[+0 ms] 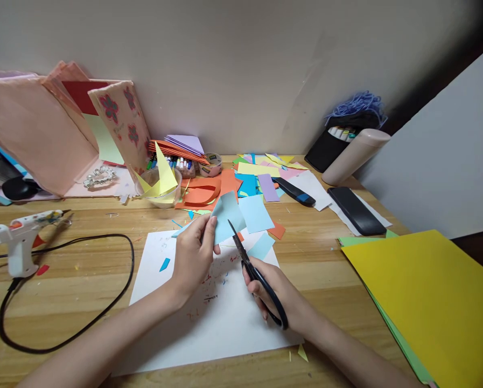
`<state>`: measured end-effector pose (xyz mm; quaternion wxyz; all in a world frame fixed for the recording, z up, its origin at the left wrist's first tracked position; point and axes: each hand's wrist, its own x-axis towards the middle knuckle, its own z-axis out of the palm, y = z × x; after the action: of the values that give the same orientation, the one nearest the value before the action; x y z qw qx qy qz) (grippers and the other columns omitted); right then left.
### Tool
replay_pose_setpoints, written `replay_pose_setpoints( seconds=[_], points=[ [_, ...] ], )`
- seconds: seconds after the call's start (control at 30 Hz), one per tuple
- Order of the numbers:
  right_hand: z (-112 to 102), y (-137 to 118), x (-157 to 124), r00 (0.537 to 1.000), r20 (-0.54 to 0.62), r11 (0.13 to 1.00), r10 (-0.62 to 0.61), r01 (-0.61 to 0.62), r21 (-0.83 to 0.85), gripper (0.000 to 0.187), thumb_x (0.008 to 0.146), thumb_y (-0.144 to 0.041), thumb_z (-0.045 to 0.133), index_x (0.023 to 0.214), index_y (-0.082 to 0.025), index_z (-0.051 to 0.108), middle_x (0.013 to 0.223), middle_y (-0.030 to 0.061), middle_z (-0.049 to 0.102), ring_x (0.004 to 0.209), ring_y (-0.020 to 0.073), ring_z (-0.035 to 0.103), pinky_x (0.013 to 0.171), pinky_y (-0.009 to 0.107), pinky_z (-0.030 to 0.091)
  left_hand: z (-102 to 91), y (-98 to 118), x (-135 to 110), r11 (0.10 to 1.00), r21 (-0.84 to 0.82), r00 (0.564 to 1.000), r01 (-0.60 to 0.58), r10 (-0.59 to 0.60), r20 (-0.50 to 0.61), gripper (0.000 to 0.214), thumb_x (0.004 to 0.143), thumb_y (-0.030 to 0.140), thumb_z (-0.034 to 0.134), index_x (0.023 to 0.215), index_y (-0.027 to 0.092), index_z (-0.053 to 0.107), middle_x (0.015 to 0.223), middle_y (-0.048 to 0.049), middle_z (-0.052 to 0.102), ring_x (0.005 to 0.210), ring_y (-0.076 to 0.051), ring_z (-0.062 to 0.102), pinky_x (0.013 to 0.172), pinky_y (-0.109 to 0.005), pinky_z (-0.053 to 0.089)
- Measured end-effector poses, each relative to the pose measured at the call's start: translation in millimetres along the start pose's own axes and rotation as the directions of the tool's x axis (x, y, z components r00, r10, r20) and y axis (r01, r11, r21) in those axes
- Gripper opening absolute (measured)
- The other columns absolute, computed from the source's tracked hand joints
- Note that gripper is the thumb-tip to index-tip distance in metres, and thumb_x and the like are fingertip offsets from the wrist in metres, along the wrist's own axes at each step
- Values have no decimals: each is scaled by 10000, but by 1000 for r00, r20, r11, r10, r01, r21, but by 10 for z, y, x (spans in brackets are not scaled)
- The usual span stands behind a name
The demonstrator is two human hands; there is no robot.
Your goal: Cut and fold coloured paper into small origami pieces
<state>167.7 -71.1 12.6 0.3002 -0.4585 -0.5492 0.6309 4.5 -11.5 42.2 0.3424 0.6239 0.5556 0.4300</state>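
Observation:
Between the thumb and fingers of my left hand (196, 245) is a light blue piece of paper (226, 215), tilted up. My right hand (275, 293) grips black-handled scissors (241, 245), whose blades look closed or nearly so and point up at the paper's lower right edge. Whether the tips touch the paper, I cannot tell. Just right of the held piece lies a light blue square (256, 214), and a smaller light blue scrap (261, 247) rests below it. Under both hands a marked white sheet (225, 334) covers part of the wooden table.
A white glue gun (21, 237) with a looped black cord (130, 264) stands left. Colored scraps (247, 186), a black cutter (293, 191) and a plastic cup (172, 196) lie behind. At right are a black case (356, 210) and yellow paper (427, 296).

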Motion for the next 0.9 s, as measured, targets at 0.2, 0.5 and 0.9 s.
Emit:
replay_pose_setpoints(
  seconds=[0.2,0.5,0.9],
  points=[
    [13,7,5,997,26,997,-73,73,-12,554,704,-730,369,787,-183,395,504,-88,338,348,44,350,336,153,285,23,11,-45,998,-53,999,32,-30,43,249,866,370,420,730,187,520,446,63,447,360,-69,426,398,-164,329],
    [50,11,8,998,-45,998,37,-35,55,478,717,-658,481,739,-192,378,553,-78,356,343,30,343,314,145,310,22,38,-52,992,-92,994,85,-78,76,275,865,392,417,698,184,485,435,74,436,329,-46,389,378,-144,320],
    [34,103,46,998,-48,998,-51,49,-47,545,696,-737,356,729,-193,361,480,-95,346,316,41,358,325,151,307,59,55,-86,961,-162,959,224,-187,214,300,845,452,417,754,185,517,432,75,426,315,-53,380,316,-139,292]
  ],
)
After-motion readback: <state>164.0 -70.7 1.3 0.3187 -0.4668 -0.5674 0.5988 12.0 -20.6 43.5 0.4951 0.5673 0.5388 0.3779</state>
